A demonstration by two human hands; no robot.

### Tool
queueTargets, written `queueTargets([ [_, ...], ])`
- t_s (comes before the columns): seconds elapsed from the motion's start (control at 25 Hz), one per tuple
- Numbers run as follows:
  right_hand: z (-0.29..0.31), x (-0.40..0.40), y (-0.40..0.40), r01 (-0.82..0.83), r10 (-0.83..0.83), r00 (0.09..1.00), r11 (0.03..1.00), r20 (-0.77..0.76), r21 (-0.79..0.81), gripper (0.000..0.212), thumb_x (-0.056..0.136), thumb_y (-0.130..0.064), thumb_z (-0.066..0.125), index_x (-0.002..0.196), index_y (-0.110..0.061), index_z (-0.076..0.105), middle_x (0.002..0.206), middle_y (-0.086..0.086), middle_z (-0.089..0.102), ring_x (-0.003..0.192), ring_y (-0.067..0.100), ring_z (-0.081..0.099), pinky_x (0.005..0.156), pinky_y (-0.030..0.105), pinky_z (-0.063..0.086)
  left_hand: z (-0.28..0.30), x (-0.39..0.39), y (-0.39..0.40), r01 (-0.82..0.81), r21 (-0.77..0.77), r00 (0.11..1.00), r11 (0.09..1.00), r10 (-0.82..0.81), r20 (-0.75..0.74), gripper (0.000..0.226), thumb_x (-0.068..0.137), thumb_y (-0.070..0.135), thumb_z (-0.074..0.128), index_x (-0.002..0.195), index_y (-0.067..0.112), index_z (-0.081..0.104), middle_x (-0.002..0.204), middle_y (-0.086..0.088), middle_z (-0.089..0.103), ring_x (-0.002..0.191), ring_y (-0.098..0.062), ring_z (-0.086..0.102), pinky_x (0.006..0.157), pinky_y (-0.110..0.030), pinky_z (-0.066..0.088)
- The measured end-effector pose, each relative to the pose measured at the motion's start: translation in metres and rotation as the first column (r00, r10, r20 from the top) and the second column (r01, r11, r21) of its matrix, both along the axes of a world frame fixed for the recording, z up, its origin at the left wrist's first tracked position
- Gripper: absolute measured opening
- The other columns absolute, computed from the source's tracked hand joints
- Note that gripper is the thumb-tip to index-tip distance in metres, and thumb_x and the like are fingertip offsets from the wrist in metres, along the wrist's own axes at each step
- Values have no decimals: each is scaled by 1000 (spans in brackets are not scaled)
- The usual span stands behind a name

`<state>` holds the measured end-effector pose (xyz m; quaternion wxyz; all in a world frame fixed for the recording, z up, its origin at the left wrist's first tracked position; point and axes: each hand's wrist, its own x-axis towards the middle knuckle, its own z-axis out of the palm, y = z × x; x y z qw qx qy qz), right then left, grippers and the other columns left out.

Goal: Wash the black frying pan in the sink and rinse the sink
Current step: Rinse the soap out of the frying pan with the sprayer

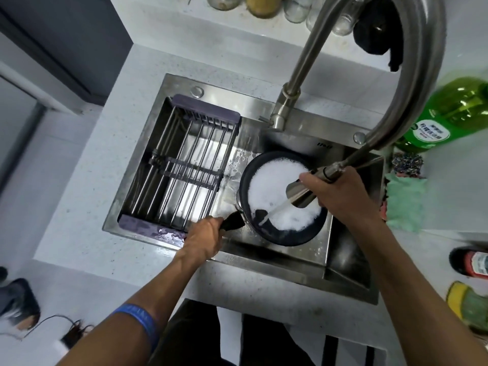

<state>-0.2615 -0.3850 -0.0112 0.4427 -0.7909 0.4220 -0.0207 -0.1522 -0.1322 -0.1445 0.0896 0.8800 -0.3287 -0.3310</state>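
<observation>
The pan point(284, 199) is sitting in the right part of the sink point(343, 249), lying between the two hands and just ahead of them. Its long axis is running from the bowl down and left to the handle point(233, 221), so the handle end is pointing at the left hand point(204, 240). That hand is curling round the handle and gripping it, holding the pan steady at the near rim of the sink. The right hand point(340, 192) is over the pan's right edge, fingers wrapping round the pull-out sprayer point(303, 192), with its hose point(412, 83) arcing up and away behind the hand. The sprayer is aiming down and left, and a stream of water point(274, 208) is falling onto the near-left part of the pan's floor. The right hand is the nearer one to the bowl; the left is the only one on the handle, so any tipping to pour out would likely be falling to the left.

The pan is black and round, and foam point(274, 186) is covering most of the inside. A dark patch is showing bare where the water is landing, along with the near rim. By my judgement the rinse is only partway through, and the sink itself is not yet being rinsed.

A rack point(182, 167) is filling the sink beyond the left hand.
</observation>
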Motion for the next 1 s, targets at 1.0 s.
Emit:
queueTargets([
  [1.0,16,-39,-85,-103,17,972,928,-235,-359,41,85,-45,67,58,-15,62,64,10,64,68,30,61,66,37,47,-28,-23,-56,67,285,974,956,-125,190,32,99,39,47,116,12,48,103,-3,66,93,-21,66,74,-31,50],
])
